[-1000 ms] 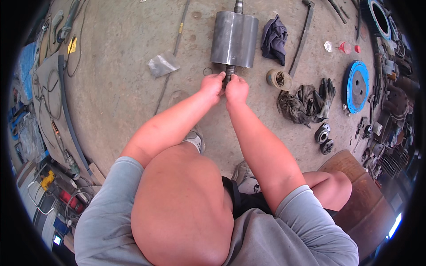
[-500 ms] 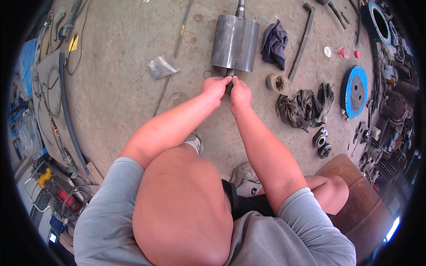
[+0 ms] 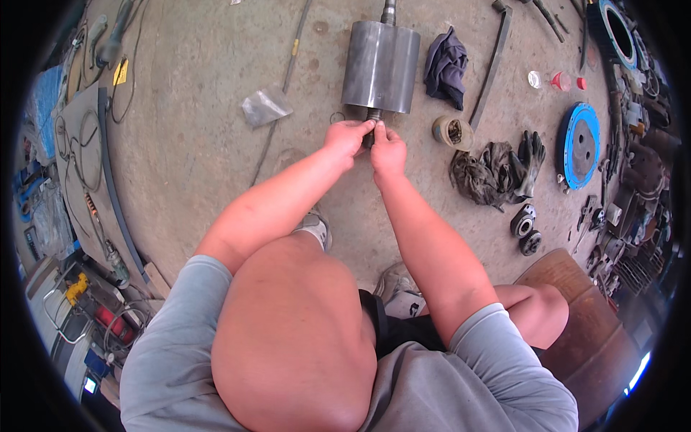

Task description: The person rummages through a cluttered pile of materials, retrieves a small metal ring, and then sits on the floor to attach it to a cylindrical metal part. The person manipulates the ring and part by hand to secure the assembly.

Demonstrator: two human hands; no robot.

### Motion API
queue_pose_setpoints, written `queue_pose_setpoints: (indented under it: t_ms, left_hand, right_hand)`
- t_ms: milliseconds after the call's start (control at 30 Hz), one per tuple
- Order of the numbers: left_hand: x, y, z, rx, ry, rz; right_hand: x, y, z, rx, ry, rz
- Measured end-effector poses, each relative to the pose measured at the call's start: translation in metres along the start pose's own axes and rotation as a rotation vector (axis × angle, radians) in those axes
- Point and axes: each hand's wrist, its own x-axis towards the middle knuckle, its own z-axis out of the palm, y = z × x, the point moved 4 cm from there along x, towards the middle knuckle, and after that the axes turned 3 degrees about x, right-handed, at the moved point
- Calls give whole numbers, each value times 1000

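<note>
A grey steel cylinder (image 3: 381,66) with a shaft out of each end lies on the concrete floor ahead of me. My left hand (image 3: 348,138) and my right hand (image 3: 389,150) close round its near shaft end (image 3: 373,115) from both sides, thumbs almost meeting on top. Fingers cover most of that shaft end, so whether a small part sits on it cannot be told. Just left of the shaft lies a thin ring (image 3: 337,117). To the right of my right hand stands an open tub (image 3: 452,132) with brownish stuff inside.
Right of the cylinder lie a dark cloth (image 3: 445,68), a long metal bar (image 3: 492,68), dirty rags (image 3: 482,173), a black glove (image 3: 531,162), bearings (image 3: 522,223) and a blue-rimmed disc (image 3: 581,147). A clear plastic bag (image 3: 265,107) and a cable (image 3: 288,75) lie to the left.
Both hands stay on the near shaft end, with only a slight shift of the fingers. The whole view has moved a little; the cylinder lies as before.
</note>
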Motion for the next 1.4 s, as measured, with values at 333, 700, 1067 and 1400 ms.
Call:
queue_pose_setpoints:
  t_ms: [333,700,1067,1400]
  left_hand:
    - [-1,1,2,80,44,40]
    - [-6,2,8,187,134,208]
    - [-10,8,8,391,143,245]
    - [-11,7,8,476,160,292]
  right_hand:
    - [-5,-17,3,-213,3,22]
    - [6,1,10,-234,105,-54]
    - [2,-6,10,-250,76,-113]
    - [1,-9,7,-284,65,-97]
